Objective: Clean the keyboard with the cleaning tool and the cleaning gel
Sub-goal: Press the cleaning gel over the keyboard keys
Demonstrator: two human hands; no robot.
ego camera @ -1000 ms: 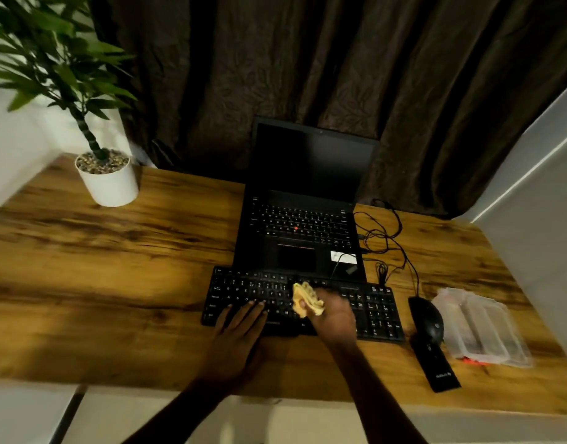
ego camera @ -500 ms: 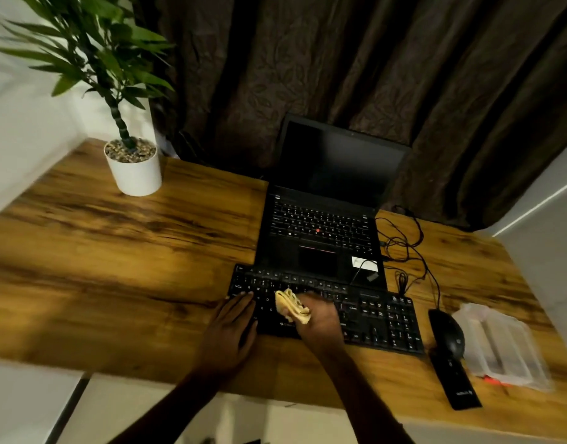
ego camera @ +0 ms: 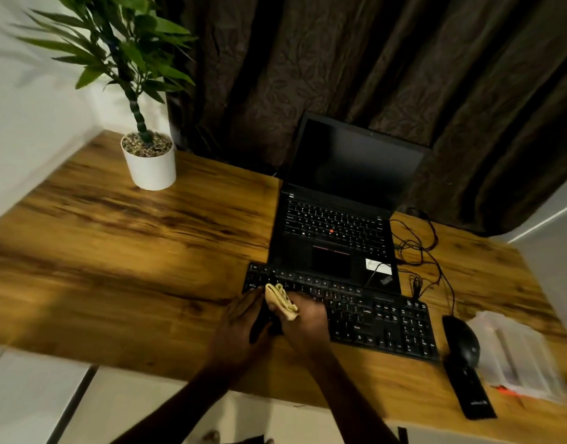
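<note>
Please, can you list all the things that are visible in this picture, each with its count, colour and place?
keyboard: 1, black, on the desk in front of the laptop
cleaning gel: 1 lump, yellow, over the left end of the keyboard, in the right hand
laptop: 1, black, open, screen dark, behind the keyboard
mouse: 1, black, right of the keyboard
flat black object: 1, black, just in front of the mouse
clear plastic case: 1, transparent, at the right end of the desk
cables: several, black, right of the laptop
potted plant: 1, green in a white pot, back left corner
desk: 1, brown wood
curtain: dark brown, behind the desk
left hand: 1, at the keyboard's left end
right hand: 1, holding the gel
</note>
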